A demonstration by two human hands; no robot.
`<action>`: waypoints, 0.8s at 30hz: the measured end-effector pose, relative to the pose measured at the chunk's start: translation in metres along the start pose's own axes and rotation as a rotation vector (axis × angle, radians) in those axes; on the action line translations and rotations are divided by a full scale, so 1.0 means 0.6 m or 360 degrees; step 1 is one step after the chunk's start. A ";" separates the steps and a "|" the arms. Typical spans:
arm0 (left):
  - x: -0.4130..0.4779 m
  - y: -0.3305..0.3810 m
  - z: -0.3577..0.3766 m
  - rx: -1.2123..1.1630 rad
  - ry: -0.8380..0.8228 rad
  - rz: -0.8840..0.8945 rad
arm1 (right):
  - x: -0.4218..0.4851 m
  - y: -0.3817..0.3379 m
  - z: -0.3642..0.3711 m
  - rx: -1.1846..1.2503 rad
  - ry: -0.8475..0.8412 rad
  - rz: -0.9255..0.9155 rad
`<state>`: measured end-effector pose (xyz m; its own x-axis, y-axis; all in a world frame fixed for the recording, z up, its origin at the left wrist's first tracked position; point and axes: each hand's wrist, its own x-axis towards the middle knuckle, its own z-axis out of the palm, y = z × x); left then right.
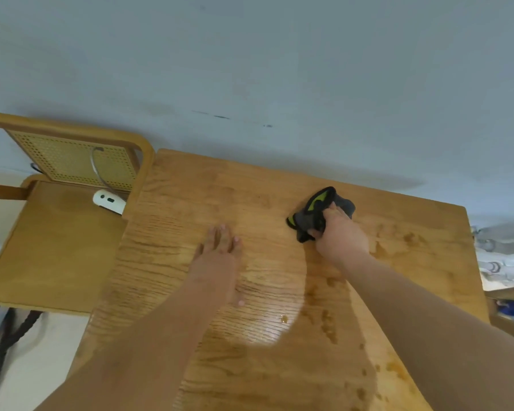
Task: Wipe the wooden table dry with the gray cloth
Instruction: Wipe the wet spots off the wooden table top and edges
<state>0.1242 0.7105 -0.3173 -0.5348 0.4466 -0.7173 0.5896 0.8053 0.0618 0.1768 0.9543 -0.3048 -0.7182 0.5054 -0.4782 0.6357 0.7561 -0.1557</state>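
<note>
Your right hand (340, 232) presses the bunched gray cloth (315, 216) onto the table (190, 203) toward its far side, fingers curled down around the fabric. Your left hand (220, 262) lies flat on the wood to the cloth's left, fingers straight and close together, holding nothing. Wet patches (324, 315) darken the surface near your right forearm.

Glossy grained wood table (279, 292) – soft gray cloth (309, 218)
</note>
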 end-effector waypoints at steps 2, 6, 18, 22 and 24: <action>0.004 -0.003 0.002 -0.0009 0.0017 -0.0007 | 0.008 -0.015 0.016 0.0050 0.0095 0.0050; 0.002 0.003 0.003 0.0003 -0.0001 -0.0026 | -0.038 -0.065 0.064 0.0023 0.0167 -0.0073; 0.004 0.006 0.000 0.0006 0.0005 -0.0051 | 0.048 0.069 -0.016 0.0018 0.0241 0.0076; 0.002 0.005 0.002 -0.0007 0.0026 -0.0048 | 0.021 0.033 0.028 0.0169 0.0381 0.0260; 0.001 0.007 0.001 -0.0028 0.0037 -0.0053 | -0.029 0.002 0.067 0.0161 0.0424 0.0108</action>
<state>0.1267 0.7140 -0.3179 -0.5678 0.4283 -0.7029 0.5607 0.8265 0.0507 0.2012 0.9296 -0.3316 -0.7137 0.6547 -0.2490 0.7001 0.6784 -0.2228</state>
